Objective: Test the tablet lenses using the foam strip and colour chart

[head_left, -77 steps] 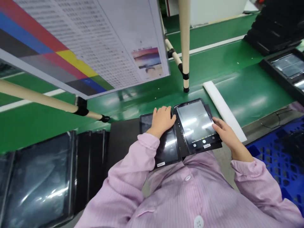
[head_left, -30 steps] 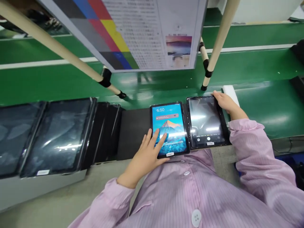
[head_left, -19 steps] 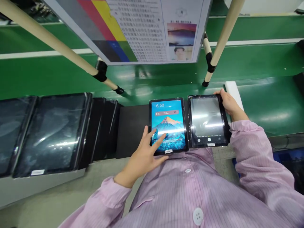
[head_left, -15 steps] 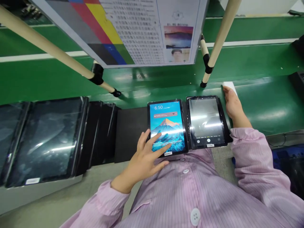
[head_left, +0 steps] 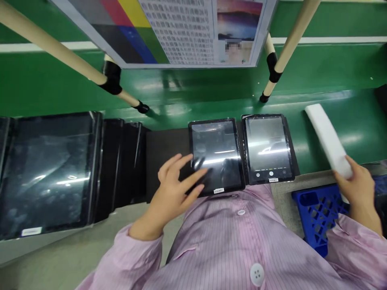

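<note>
My left hand has its fingers spread over the lower left part of a tablet whose screen is dark. Whether the fingertips touch the glass I cannot tell. Right beside it lies a second tablet, showing a grey camera screen with a row of controls. At the far right, my right hand pinches the near end of a long white block between thumb and fingers. The block lies slanted over the green surface. Both tablets rest on a dark mat.
Several dark tablets stand in a leaning row at the left. A printed chart board on beige poles rises above the green table. Below the table's right edge is a blue plastic basket.
The left tablet's screen has gone from a lit mountain picture to dark. My right hand has moved right and towards me, and the white block now shows at length. My left hand has shifted slightly left.
</note>
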Demonstrator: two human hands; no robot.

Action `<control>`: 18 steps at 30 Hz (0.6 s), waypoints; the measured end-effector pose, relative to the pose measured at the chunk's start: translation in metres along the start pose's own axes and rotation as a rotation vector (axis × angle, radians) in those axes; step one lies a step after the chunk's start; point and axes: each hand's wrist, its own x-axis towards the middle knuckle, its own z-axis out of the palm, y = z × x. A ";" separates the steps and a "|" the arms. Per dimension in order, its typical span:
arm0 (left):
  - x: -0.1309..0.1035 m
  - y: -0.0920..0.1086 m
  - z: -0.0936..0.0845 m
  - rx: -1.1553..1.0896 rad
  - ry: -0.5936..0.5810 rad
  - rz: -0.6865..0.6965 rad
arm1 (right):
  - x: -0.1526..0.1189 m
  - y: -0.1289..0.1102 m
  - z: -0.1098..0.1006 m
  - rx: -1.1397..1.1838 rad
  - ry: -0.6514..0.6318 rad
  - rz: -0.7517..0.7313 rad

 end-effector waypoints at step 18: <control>-0.047 0.047 0.024 0.034 -0.029 -0.094 | 0.073 -0.118 0.001 0.302 -0.167 -0.664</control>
